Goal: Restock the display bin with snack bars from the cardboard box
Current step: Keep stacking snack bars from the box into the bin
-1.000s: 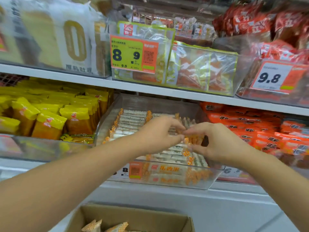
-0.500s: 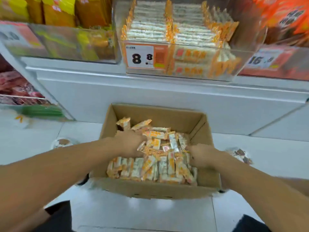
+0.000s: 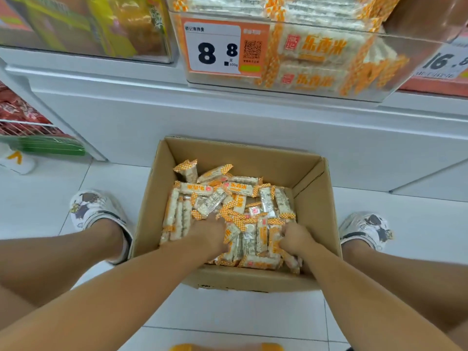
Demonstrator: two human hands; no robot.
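Display bin (image 3: 395, 95): clear, on shelf above, bars stacked inside
Cardboard box (image 3: 314, 198): open on floor
Snack bars (image 3: 240, 188): loose heap in box
Left hand (image 3: 209, 234): grip buried among bars, closure unclear
Right hand (image 3: 295, 236): grip curled round bars

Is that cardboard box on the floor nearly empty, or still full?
Still well stocked: the cardboard box holds a loose heap of snack bars covering its bottom, short of the rim.
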